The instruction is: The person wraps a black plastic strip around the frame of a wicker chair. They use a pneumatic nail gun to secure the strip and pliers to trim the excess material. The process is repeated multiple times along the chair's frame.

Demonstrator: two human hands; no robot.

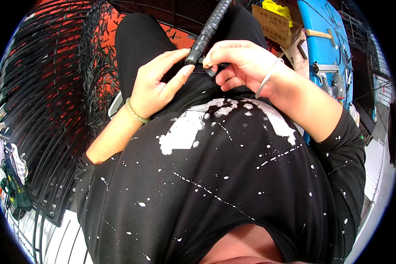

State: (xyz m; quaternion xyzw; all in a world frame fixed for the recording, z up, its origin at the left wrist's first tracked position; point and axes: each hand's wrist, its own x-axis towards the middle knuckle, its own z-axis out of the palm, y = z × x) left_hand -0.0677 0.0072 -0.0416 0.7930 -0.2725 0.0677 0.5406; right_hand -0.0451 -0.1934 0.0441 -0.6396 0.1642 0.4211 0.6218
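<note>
A thick black rod wrapped in a spiral strip (pixel 210 30) slants up and away between my knees, its near end just above my lap. My left hand (pixel 159 86) has its thumb and forefinger closed about that near end. Close beside it on the right, my right hand (pixel 242 66) is bent with thumb and forefinger pinched together. A short dark tab, perhaps the strip's loose end (pixel 210 71), shows at those fingertips; its far part is hidden by the fingers.
Many long black curved rods (pixel 44 101) stand in a rack on the left. Black scraps (pixel 99 66) litter the red floor (pixel 112 37). At right, a blue bench (pixel 314 17) bears a wooden-handled hammer (pixel 319 34) and a grey metal tool (pixel 332 81). Cardboard boxes (pixel 273 24) hold a yellow bag (pixel 278 9).
</note>
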